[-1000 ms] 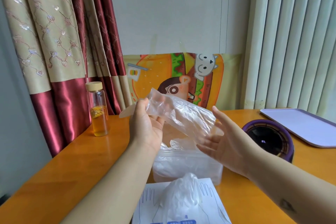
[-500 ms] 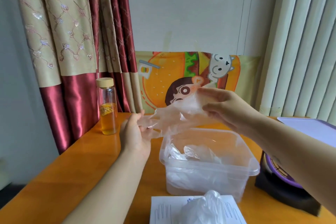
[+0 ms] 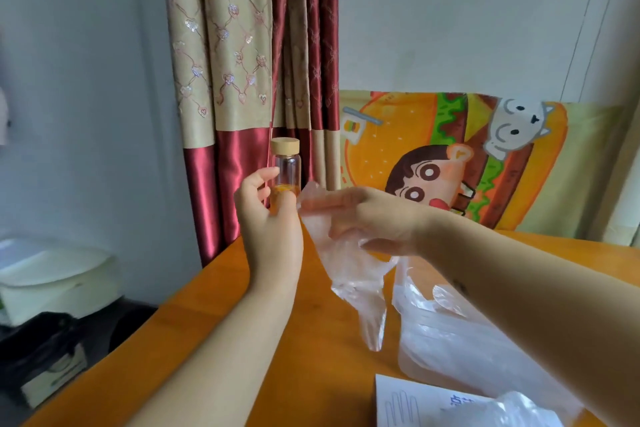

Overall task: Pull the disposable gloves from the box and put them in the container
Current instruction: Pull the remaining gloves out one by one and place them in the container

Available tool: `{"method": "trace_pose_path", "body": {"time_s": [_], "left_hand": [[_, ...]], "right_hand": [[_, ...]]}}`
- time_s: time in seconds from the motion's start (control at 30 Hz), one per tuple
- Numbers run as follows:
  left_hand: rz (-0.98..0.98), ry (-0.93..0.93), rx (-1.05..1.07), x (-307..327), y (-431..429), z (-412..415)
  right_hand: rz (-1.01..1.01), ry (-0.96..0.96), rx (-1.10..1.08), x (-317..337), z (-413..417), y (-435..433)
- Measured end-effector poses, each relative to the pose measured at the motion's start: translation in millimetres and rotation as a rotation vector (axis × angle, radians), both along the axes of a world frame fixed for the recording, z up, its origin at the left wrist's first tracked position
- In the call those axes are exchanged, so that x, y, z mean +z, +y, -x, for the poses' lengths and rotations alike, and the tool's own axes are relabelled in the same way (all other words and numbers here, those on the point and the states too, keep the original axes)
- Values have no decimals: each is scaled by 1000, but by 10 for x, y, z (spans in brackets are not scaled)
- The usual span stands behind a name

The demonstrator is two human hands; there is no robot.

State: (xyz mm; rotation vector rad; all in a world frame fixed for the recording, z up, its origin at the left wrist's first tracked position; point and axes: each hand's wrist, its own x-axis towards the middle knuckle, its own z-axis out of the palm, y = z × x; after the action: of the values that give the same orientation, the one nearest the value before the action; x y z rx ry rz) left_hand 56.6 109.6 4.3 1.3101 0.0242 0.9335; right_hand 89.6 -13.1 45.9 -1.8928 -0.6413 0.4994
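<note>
Glove (image 3: 356,288) hung from the right hand (image 3: 374,218), which gripped its top above the table (image 3: 242,340), just left of the container (image 3: 450,340). The left hand (image 3: 270,218) hovered farther left, fingers loosely curled, holding nothing.

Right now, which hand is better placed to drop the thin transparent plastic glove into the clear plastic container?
Right. The right hand grips the thin transparent plastic glove, which hangs just left of the clear plastic container. The left hand appears empty and is farther away.
</note>
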Motion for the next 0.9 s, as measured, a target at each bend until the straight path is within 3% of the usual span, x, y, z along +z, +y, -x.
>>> {"method": "trace_pose_path", "body": {"time_s": [0.23, 0.37, 0.5, 0.6, 0.73, 0.9], "left_hand": [[-200, -100, 62, 39, -50, 12], [-549, -85, 28, -97, -294, -86], [-992, 178, -201, -244, -665, -221], [-1210, 320, -370, -246, -915, -296], [-1529, 505, -567, -194, -1242, -384], [-1672, 663, -648, -174, -1486, -596]], "right_hand": [[-340, 156, 61, 192, -135, -113], [-332, 139, -36, 107, -227, -552], [-91, 75, -197, -120, -232, -1162], [56, 4, -301, -228, -177, -1530], [471, -175, -416, -310, -41, -1880], [751, -247, -472, -409, 103, -2029]]}}
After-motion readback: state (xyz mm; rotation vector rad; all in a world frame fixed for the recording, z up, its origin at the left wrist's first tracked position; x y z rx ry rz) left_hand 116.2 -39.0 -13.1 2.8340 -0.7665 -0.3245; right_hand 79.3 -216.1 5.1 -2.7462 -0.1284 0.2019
